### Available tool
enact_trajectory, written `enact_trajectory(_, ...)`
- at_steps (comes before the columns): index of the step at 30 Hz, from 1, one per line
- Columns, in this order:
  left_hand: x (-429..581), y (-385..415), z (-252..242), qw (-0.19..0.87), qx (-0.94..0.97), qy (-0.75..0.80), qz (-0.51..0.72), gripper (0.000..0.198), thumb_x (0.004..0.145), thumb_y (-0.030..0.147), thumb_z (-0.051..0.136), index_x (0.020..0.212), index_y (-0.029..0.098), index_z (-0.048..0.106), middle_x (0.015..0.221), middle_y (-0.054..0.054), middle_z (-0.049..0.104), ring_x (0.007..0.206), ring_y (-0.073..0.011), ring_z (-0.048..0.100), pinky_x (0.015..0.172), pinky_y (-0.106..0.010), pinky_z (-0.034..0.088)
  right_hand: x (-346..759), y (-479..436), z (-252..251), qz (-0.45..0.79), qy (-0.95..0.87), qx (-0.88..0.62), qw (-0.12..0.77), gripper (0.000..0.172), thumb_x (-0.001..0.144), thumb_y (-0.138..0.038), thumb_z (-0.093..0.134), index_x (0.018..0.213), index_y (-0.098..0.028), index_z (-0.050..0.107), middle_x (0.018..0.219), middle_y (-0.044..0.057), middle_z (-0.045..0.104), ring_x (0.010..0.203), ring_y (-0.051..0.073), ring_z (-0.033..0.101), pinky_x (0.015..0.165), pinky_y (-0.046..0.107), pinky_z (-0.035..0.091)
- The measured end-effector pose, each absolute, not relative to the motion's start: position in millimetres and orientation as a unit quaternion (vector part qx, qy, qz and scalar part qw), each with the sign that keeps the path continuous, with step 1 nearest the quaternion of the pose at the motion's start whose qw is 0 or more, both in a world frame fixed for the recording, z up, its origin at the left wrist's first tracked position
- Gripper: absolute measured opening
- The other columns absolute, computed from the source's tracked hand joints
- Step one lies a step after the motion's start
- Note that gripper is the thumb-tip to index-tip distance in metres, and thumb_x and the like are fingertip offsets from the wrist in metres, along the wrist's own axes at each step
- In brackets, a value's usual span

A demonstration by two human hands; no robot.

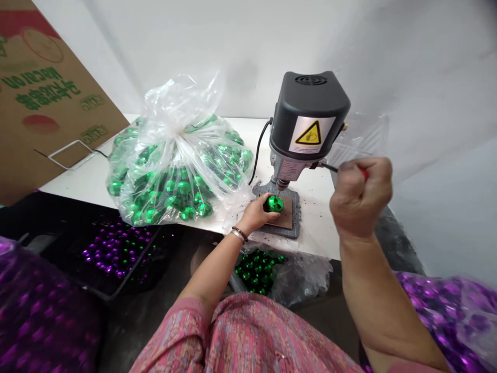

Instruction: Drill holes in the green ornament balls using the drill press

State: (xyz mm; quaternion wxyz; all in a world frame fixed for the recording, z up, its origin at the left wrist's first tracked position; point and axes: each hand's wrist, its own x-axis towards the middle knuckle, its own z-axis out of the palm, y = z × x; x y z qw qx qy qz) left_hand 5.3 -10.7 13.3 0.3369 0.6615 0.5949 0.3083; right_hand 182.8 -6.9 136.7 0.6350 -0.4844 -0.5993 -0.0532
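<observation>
My left hand (261,213) grips a shiny green faceted ball (276,204) between thumb and fingers. The ball rests over a brown board (285,215) on the grey base of a small bench drill press (309,114). Right above the ball is the drill chuck (283,184), and the bit meets or nearly meets the ball's top; exact contact is hard to make out. My right hand (361,194) is closed around the drill press's feed lever, whose red knob (364,173) shows between the fingers.
A knotted clear bag (176,171) of green balls stands left on the white table (77,173). Below the table edge is an open bag of green balls (259,269). Purple balls fill bags at lower left (42,311) and right (438,305). A cardboard box (58,109) leans far left.
</observation>
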Motion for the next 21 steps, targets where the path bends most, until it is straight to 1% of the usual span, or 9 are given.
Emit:
enact_trajectory(2,1.5,-22.4,10.9,0.323,0.681,0.58,0.31,0.061,0.072,0.027,0.074,0.131,0.02,0.058,0.119,-0.007,0.07,0.109,-0.0256,0.065,0.099,-0.039,0.051,181.8,-4.1,153.8,-0.019,-0.595,-0.506,0.624,0.023,0.083,-0.04,0.048,0.071,-0.021,0.043,0.063,-0.001,0.048,0.059,0.009,0.044,0.06,0.026,0.038)
enact_trajectory(6,-18.8,-53.0,8.3,0.281,0.764,0.498,0.297,0.079,0.067,0.016,0.07,0.143,0.02,0.05,0.145,-0.013,0.054,0.133,-0.0288,0.051,0.117,-0.044,0.038,181.0,-3.4,162.3,0.007,-0.589,-0.525,0.615,0.025,0.079,-0.044,0.046,0.07,-0.022,0.042,0.063,-0.001,0.045,0.059,0.008,0.04,0.061,0.027,0.038)
enact_trajectory(8,-32.8,-70.0,11.2,0.285,0.78,0.464,0.307,0.078,0.069,0.016,0.068,0.145,0.021,0.049,0.147,-0.013,0.052,0.138,-0.027,0.048,0.119,-0.043,0.037,181.8,-4.1,158.9,0.012,-0.585,-0.527,0.617,0.025,0.078,-0.046,0.047,0.071,-0.022,0.042,0.063,-0.002,0.045,0.058,0.008,0.041,0.061,0.027,0.038)
enact_trajectory(10,-46.9,-87.2,16.2,0.305,0.775,0.452,0.319,0.063,0.077,0.02,0.064,0.14,0.021,0.055,0.14,-0.012,0.06,0.132,-0.0238,0.054,0.115,-0.042,0.042,183.2,-4.3,155.0,0.013,-0.585,-0.53,0.614,0.025,0.076,-0.047,0.049,0.071,-0.022,0.044,0.061,-0.002,0.046,0.057,0.009,0.042,0.059,0.028,0.038)
enact_trajectory(12,-61.1,-102.1,21.0,0.329,0.76,0.457,0.324,0.046,0.084,0.024,0.061,0.13,0.021,0.063,0.125,-0.01,0.07,0.114,-0.0201,0.066,0.104,-0.038,0.05,184.7,-3.7,152.4,0.011,-0.582,-0.537,0.61,0.026,0.075,-0.048,0.05,0.07,-0.023,0.046,0.058,-0.002,0.046,0.055,0.009,0.043,0.059,0.029,0.038)
enact_trajectory(14,-77.5,-110.0,25.5,0.321,0.741,0.481,0.342,0.033,0.087,0.025,0.059,0.119,0.021,0.069,0.11,-0.008,0.075,0.097,-0.0169,0.071,0.093,-0.033,0.055,186.0,-2.7,151.9,0.011,-0.573,-0.551,0.607,0.026,0.072,-0.048,0.051,0.069,-0.023,0.047,0.056,-0.001,0.047,0.054,0.011,0.044,0.059,0.031,0.038)
enact_trajectory(16,-100.0,-105.8,32.4,0.252,0.708,0.533,0.388,0.027,0.087,0.025,0.059,0.11,0.02,0.071,0.103,-0.007,0.076,0.091,-0.0162,0.07,0.089,-0.032,0.056,186.8,-0.8,154.3,0.014,-0.563,-0.564,0.604,0.025,0.069,-0.048,0.052,0.067,-0.023,0.048,0.055,0.0,0.049,0.054,0.012,0.046,0.058,0.033,0.038)
enact_trajectory(18,-130.9,-87.2,45.9,0.132,0.647,0.609,0.44,0.025,0.087,0.024,0.058,0.109,0.02,0.071,0.108,-0.008,0.074,0.096,-0.0183,0.069,0.094,-0.036,0.054,187.0,2.8,161.2,0.009,-0.553,-0.581,0.597,0.021,0.064,-0.044,0.054,0.062,-0.024,0.047,0.055,0.001,0.05,0.053,0.012,0.045,0.056,0.034,0.036)
enact_trajectory(21,-188.2,-40.4,82.6,-0.051,0.514,0.728,0.451,0.037,0.085,0.017,0.059,0.123,0.016,0.064,0.127,-0.013,0.066,0.12,-0.0261,0.059,0.109,-0.044,0.045,186.8,12.4,180.6,0.001,-0.548,-0.611,0.572,0.016,0.062,-0.036,0.057,0.056,-0.024,0.049,0.051,0.0,0.048,0.052,0.011,0.041,0.054,0.033,0.033)
